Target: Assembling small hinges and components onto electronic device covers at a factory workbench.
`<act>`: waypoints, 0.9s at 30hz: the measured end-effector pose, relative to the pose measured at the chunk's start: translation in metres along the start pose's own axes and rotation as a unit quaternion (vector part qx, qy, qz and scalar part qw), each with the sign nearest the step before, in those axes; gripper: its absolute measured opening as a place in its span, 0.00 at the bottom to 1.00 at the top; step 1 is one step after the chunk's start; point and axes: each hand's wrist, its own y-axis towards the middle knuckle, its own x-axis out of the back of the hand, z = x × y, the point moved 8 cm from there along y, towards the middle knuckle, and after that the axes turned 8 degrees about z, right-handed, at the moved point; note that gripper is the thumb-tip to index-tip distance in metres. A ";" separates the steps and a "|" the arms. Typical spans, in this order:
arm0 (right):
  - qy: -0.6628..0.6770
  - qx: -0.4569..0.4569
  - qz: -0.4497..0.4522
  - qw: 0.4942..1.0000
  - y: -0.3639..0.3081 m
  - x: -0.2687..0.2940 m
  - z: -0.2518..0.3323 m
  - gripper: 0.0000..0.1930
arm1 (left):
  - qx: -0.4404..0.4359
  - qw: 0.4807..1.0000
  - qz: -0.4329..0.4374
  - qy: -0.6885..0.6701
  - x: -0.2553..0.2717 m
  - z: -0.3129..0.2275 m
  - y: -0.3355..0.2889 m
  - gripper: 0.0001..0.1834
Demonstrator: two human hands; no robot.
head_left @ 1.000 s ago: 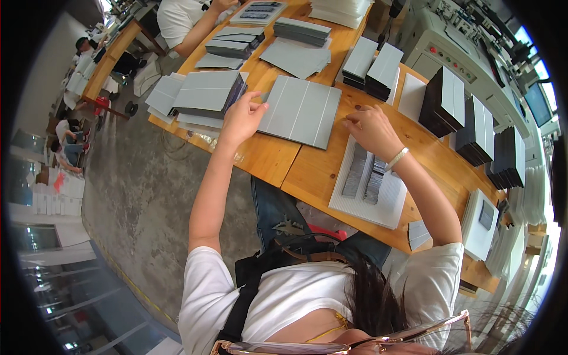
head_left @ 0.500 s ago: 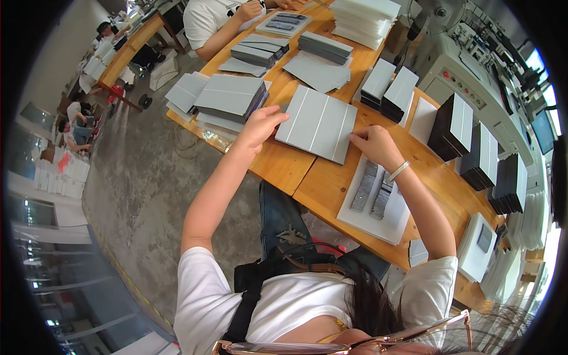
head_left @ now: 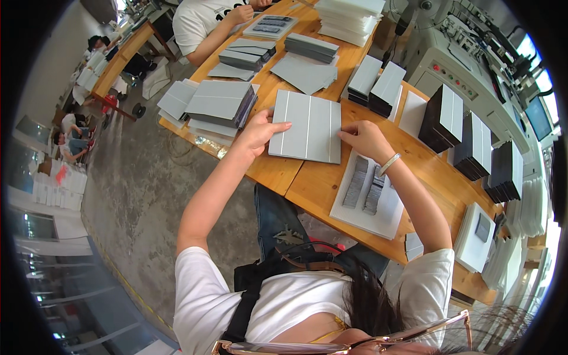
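Note:
A square grey solar cell (head_left: 307, 131) with pale lines across it is held up over the near edge of the table; I cannot tell whether it is one or a thin stack. My left hand (head_left: 261, 131) grips its left side, thumb on top and the other fingers out of sight underneath. At the right edge, my right hand (head_left: 365, 139) pinches the rim with thumb and bent forefinger. Below that hand lies a white foam tray (head_left: 341, 214) with two slots of dark, thin strips. Left of the cell sits a stack of grey cells (head_left: 219, 98).
Dark-sided stacks of cut cells (head_left: 442, 121) line the table's right side. More grey stacks (head_left: 312, 47) and white foam sheets (head_left: 349, 22) stand farther back. A co-worker's arm (head_left: 216, 36) is at the far left. A large machine (head_left: 455, 74) flanks the wooden table (head_left: 307, 186).
Both hands have turned the cell slightly, so its edges run straighter to me. The whole view has shifted a little; the grip looks the same.

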 end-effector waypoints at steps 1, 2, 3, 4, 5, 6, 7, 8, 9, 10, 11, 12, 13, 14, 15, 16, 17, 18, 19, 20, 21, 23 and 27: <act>0.020 0.010 -0.032 0.999 0.000 0.003 0.000 0.23 | -0.013 1.000 -0.021 -0.006 -0.002 -0.005 -0.007 0.27; 0.040 0.021 -0.064 0.997 0.000 0.006 0.000 0.28 | -0.027 0.999 -0.042 -0.013 -0.003 -0.007 -0.013 0.27; 0.040 0.020 -0.065 0.997 0.000 0.005 0.001 0.28 | -0.026 0.999 -0.042 -0.013 -0.004 -0.005 -0.017 0.27; 0.082 0.035 -0.080 0.993 -0.002 0.006 0.008 0.30 | -0.075 0.996 -0.038 -0.026 -0.005 -0.011 -0.022 0.26; 0.123 0.051 -0.095 0.986 -0.003 0.007 0.012 0.32 | -0.123 0.991 -0.034 -0.040 -0.007 -0.017 -0.028 0.25; 0.124 0.051 -0.095 0.986 -0.001 0.006 0.011 0.32 | -0.123 0.991 -0.035 -0.040 -0.008 -0.016 -0.033 0.25; 0.201 0.080 -0.055 0.975 0.004 0.000 0.013 0.29 | -0.158 0.986 -0.041 -0.027 -0.012 -0.024 -0.041 0.24; 0.276 0.109 -0.014 0.955 0.006 -0.005 0.017 0.25 | -0.193 0.980 -0.047 -0.015 -0.014 -0.031 -0.049 0.23; 0.276 0.107 -0.014 0.955 0.005 -0.004 0.016 0.25 | -0.192 0.980 -0.047 -0.016 -0.015 -0.030 -0.053 0.23; 0.300 0.117 -0.010 0.947 -0.002 0.000 0.025 0.23 | -0.212 0.976 -0.041 -0.002 -0.014 -0.033 -0.060 0.23; 0.323 0.126 -0.007 0.938 -0.007 0.001 0.031 0.20 | -0.233 0.972 -0.036 0.011 -0.014 -0.036 -0.066 0.23; 0.322 0.125 -0.005 0.938 -0.010 -0.003 0.032 0.20 | -0.232 0.972 -0.037 0.010 -0.013 -0.034 -0.070 0.23; 0.310 0.157 -0.031 0.937 -0.014 0.000 0.036 0.18 | -0.254 0.966 -0.036 0.034 -0.014 -0.036 -0.075 0.23; 0.297 0.189 -0.056 0.934 -0.020 0.002 0.040 0.16 | -0.276 0.959 -0.035 0.058 -0.016 -0.037 -0.079 0.22; 0.297 0.188 -0.056 0.934 -0.022 -0.001 0.041 0.16 | -0.276 0.959 -0.036 0.057 -0.014 -0.035 -0.081 0.22; 0.279 0.187 -0.063 0.940 -0.026 -0.002 0.043 0.15 | -0.274 0.960 -0.024 0.059 -0.013 -0.030 -0.083 0.22; 0.261 0.185 -0.071 0.945 -0.030 -0.002 0.045 0.15 | -0.273 0.960 -0.012 0.061 -0.012 -0.026 -0.084 0.21; 0.261 0.185 -0.071 0.945 -0.034 -0.002 0.048 0.15 | -0.273 0.960 -0.012 0.061 -0.010 -0.020 -0.085 0.21; 0.246 0.190 -0.074 0.947 -0.038 -0.002 0.052 0.14 | -0.261 0.963 -0.019 0.069 -0.006 -0.012 -0.086 0.21; 0.232 0.195 -0.077 0.950 -0.041 -0.003 0.054 0.14 | -0.249 0.965 -0.027 0.077 -0.003 -0.006 -0.086 0.22; 0.232 0.195 -0.076 0.950 -0.041 -0.004 0.054 0.14 | -0.249 0.965 -0.027 0.077 -0.001 -0.002 -0.087 0.22; 0.201 0.187 -0.077 0.958 -0.042 -0.007 0.053 0.14 | -0.261 0.963 -0.025 0.064 -0.001 0.000 -0.089 0.24; 0.178 0.210 -0.084 0.958 -0.044 -0.007 0.058 0.14 | -0.320 0.938 -0.028 0.134 -0.016 -0.027 -0.099 0.25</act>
